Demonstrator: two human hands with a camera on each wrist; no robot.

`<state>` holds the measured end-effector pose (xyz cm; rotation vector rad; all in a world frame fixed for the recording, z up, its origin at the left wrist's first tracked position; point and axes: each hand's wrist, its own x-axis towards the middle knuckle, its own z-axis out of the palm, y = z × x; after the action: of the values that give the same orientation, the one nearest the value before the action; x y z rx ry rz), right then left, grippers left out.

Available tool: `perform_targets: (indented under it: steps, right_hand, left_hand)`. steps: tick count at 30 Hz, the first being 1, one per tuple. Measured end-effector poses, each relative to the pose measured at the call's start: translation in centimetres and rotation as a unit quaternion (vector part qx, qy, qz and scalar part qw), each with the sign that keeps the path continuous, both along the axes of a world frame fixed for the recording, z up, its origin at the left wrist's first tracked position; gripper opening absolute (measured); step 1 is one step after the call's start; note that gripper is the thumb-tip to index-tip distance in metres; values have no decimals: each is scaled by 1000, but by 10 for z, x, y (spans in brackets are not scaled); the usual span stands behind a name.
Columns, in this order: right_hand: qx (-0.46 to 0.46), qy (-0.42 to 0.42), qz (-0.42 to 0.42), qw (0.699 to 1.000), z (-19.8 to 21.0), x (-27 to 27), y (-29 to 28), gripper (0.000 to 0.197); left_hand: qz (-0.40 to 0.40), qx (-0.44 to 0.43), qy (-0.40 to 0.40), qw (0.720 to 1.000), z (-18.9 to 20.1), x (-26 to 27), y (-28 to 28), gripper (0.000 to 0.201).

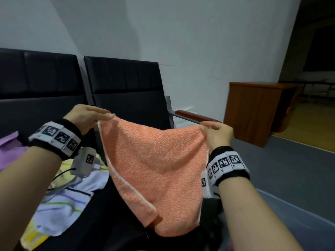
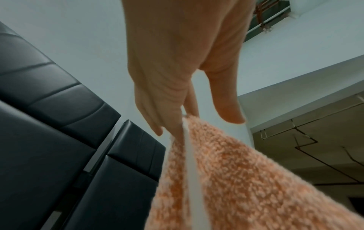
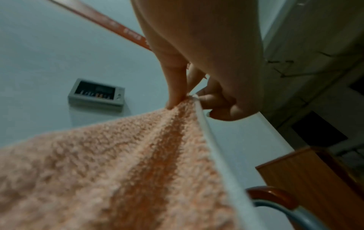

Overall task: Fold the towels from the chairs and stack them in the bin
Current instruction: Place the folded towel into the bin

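Observation:
An orange towel (image 1: 155, 160) with a white hem hangs in the air in front of the black chairs (image 1: 126, 84), stretched between both hands. My left hand (image 1: 90, 115) pinches its upper left corner; the left wrist view shows thumb and fingers nipping the hem of the towel (image 2: 226, 179). My right hand (image 1: 215, 131) pinches the upper right corner, its fingertips closed on the towel (image 3: 138, 163) edge in the right wrist view. The towel's lower part sags down over the seat. No bin is in view.
Several more towels lie on the seat at the lower left: a white striped one (image 1: 63, 201), a yellow one (image 1: 34, 234) and a purple one (image 1: 9, 151). A wooden armrest (image 1: 195, 116) ends the chair row. A brown cabinet (image 1: 253, 113) stands at the right on grey floor.

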<state>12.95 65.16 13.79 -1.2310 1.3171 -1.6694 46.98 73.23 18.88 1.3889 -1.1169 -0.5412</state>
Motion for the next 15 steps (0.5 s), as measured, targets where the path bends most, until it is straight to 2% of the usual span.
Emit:
perform_targets:
  steps: [3, 6, 8, 10, 15]
  right_hand:
    - [4, -14, -8, 1000, 19, -2, -4, 18]
    - [-13, -6, -21, 1000, 42, -5, -12, 18]
    - [-28, 3, -22, 999, 56, -7, -17, 17]
    - [-34, 15, -20, 999, 69, -10, -24, 17]
    - [-49, 40, -11, 998, 91, -11, -40, 14]
  left_hand:
    - [5, 22, -55, 998, 10, 2, -3, 35]
    - [13, 4, -106, 994, 24, 3, -5, 19]
    - [6, -13, -127, 992, 35, 6, -6, 17]
    - [3, -17, -132, 991, 44, 9, -8, 20]
    - [6, -12, -145, 989, 59, 6, -13, 10]
